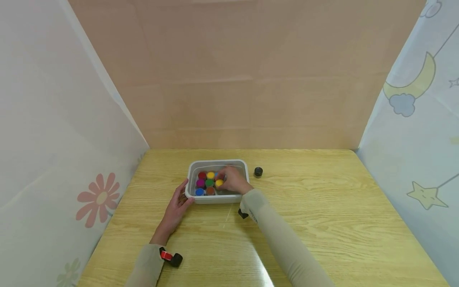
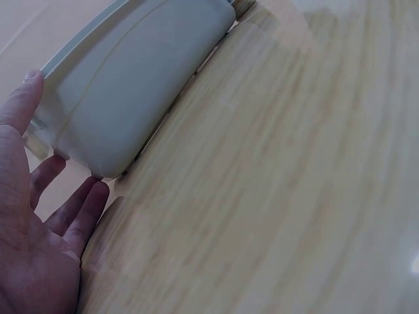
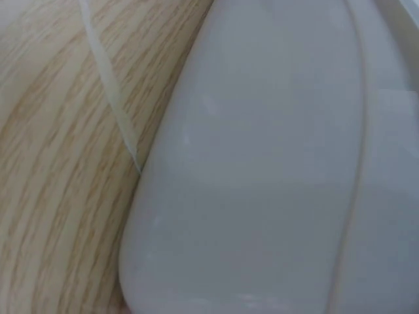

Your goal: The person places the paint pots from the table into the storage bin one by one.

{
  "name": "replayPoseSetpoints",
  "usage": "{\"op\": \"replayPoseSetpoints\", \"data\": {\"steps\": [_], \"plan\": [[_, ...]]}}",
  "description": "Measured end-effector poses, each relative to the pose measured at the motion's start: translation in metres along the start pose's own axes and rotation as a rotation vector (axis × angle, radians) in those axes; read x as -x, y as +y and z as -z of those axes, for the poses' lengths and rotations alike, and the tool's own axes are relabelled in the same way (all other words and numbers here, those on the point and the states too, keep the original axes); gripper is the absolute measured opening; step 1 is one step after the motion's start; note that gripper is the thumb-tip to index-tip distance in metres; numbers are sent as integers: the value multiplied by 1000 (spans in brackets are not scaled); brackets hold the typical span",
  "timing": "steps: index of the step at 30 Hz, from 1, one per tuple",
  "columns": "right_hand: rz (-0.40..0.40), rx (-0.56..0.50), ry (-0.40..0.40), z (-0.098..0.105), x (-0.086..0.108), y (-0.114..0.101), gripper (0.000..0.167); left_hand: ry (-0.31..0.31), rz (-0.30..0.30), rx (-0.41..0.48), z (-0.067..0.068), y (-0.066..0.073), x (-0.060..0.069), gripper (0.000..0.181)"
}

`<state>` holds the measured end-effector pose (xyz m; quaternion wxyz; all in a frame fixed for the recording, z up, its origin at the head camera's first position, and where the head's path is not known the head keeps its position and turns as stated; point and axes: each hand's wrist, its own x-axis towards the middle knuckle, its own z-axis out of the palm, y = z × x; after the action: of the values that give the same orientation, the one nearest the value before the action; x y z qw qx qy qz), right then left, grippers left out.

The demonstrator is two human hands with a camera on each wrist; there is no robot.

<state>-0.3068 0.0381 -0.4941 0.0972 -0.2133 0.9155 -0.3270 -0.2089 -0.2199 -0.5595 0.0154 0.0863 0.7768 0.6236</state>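
A white plastic tub [image 1: 216, 201] stands on the table with several small round paint pots in it, their lids in different colours. My left hand [image 1: 175, 209] holds the tub's left end. In the left wrist view its thumb [image 2: 27, 98] lies at the rim and its fingertips touch the side lower down. Inside the tub, my right hand [image 1: 233, 180] pinches a yellow-lidded paint pot [image 1: 219, 183] between thumb and fingers. Beside that pot are a green-lidded pot [image 1: 209, 183] and a brown-lidded pot [image 1: 210, 191]. The right wrist view shows only the tub's outer wall [image 3: 249, 163] and tabletop.
A black-lidded pot [image 1: 258, 172] stands on the wooden table [image 1: 322, 223], right of the tub. A tan backdrop [image 1: 251, 79] rises behind the table's far edge. Patterned white sheets [image 1: 53, 119] hang at both sides.
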Motion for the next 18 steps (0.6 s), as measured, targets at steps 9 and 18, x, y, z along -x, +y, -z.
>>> {"op": "replayPoseSetpoints", "data": {"steps": [9,18], "plan": [[2,-11,1,1,1,0,29,-2,-10,10,0,1,0,69],[8,-16,-6,1,0,-1,31,5,-1,2,1,0,0,69]]}}
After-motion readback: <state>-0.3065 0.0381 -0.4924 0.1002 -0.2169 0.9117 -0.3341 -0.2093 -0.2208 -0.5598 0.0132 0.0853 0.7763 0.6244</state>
